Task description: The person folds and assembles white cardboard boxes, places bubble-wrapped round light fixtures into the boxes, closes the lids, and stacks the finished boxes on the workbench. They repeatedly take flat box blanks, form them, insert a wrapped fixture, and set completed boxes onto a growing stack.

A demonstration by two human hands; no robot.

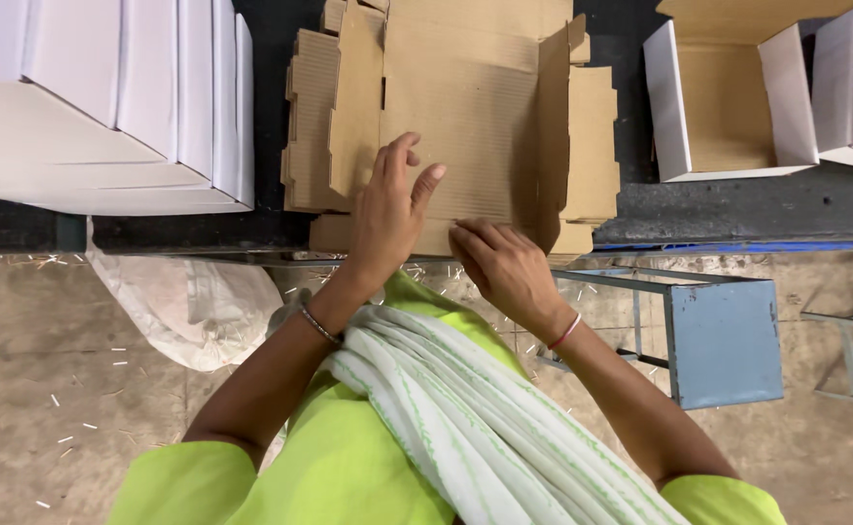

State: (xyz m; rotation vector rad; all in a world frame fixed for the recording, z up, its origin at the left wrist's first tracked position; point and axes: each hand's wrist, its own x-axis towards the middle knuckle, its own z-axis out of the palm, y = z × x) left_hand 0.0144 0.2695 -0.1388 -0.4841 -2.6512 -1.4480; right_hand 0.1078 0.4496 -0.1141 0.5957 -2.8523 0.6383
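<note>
A flat brown corrugated cardboard box blank (460, 107) lies on top of a pile of similar blanks on the dark work table (737, 204). Its right side flap (551, 136) stands raised. My left hand (387, 214) rests flat on the blank near its left flap, fingers spread. My right hand (499, 262) presses on the blank's near edge, fingers curled down onto the cardboard. Both wrists wear thin bangles.
Stacks of folded white boxes (105, 97) stand at the left. An assembled white box with brown inside (723, 97) sits at the right, more white boxes beyond it. A blue metal stool (723, 340) and a white sack (193, 301) stand on the floor below the table.
</note>
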